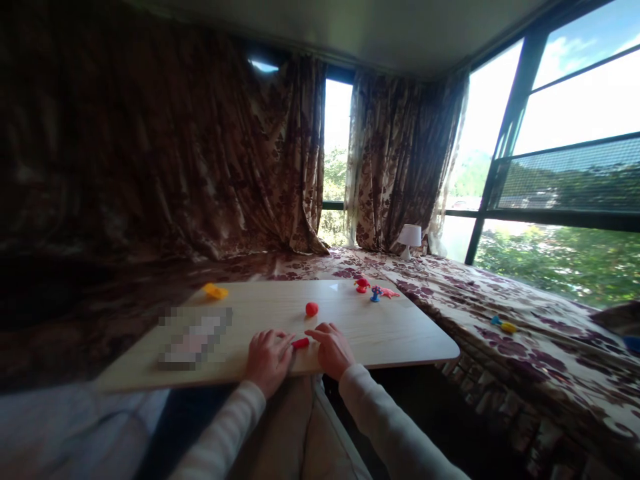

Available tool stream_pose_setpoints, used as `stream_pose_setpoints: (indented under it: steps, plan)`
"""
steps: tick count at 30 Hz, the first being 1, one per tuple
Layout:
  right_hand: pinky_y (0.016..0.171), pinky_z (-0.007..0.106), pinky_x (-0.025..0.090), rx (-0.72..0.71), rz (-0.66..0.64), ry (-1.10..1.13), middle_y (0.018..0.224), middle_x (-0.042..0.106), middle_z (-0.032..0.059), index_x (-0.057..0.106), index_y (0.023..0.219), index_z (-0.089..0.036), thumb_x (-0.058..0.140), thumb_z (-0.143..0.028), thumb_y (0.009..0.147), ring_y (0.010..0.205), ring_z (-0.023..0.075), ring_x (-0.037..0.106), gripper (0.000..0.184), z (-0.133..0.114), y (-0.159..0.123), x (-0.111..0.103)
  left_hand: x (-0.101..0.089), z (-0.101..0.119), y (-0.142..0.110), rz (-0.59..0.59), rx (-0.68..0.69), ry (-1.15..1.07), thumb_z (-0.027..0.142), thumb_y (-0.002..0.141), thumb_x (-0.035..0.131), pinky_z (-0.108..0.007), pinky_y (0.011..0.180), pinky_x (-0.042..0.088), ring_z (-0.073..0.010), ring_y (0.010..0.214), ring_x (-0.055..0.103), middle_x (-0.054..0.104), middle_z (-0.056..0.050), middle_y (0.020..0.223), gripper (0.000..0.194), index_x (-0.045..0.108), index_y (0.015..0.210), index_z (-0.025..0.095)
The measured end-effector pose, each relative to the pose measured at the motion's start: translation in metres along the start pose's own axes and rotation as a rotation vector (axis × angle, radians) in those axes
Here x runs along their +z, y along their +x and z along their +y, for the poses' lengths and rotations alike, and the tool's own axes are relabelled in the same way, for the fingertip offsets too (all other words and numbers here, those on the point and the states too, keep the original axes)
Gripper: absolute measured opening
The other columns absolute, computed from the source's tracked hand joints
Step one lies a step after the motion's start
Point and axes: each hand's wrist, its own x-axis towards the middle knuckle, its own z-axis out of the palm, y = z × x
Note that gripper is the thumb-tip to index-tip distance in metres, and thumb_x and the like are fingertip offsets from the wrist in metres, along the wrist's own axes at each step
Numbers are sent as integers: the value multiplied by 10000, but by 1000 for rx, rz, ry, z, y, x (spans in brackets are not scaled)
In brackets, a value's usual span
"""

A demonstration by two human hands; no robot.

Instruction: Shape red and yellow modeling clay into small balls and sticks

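A short red roll (300, 343), which looks like modelling clay, lies near the table's front edge between my hands. My left hand (269, 357) rests palm down to its left, fingers stretched forward, with the fingertips close to or touching the roll's left end. From the other side my right hand (334, 348) reaches in, its index finger extended towards the roll's right end and the other fingers bent. Whether that finger touches the roll, I cannot tell. A round red lump (311, 309) sits just beyond, at the middle of the table.
On the pale wooden table (250, 299) stand a yellow object (215, 291) and a pixelated flat item (195, 340) at left. Red toys (362, 285) and a blue figure (375, 294) are at back right. A bed (500, 313) with a blue-yellow toy (505, 325) and a lamp (410, 237) lie beyond.
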Motion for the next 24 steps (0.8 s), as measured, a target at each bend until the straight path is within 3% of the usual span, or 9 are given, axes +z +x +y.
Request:
stream_pose_setpoints:
  steps: [3, 11, 19, 24]
  plan:
    - [791, 268, 400, -10, -46, -72, 886, 606, 27, 649, 1075, -303, 452, 6, 723, 859, 173, 495, 508, -4, -2, -3, -4, 7, -4, -42, 46, 62, 288, 837, 451, -448, 927, 344, -227, 986, 512, 606, -53, 985, 295, 644, 1060, 297]
    - [754, 272, 371, 0, -85, -144, 884, 591, 25, 667, 1029, -342, 481, -32, 769, 858, 173, 490, 446, -7, 0, -3, -4, 14, -3, -135, -15, 73, 314, 844, 454, -492, 1004, 227, -242, 1085, 470, 621, -54, 1047, 297, 625, 1085, 340]
    - [768, 284, 362, 13, -90, -129, 938, 605, 33, 624, 1112, -304, 470, -48, 761, 891, 183, 491, 461, -9, -1, -3, -7, 16, -3, -153, -21, 78, 341, 841, 463, -494, 1006, 242, -248, 1096, 479, 632, -53, 1047, 303, 616, 1103, 327]
    - [763, 283, 359, -9, -91, -116, 951, 604, 33, 578, 1177, -290, 455, -41, 761, 891, 182, 487, 500, -10, -3, -5, -5, 14, -3, -135, -48, 75, 393, 841, 450, -469, 991, 285, -251, 1087, 497, 623, -86, 1090, 399, 558, 1193, 240]
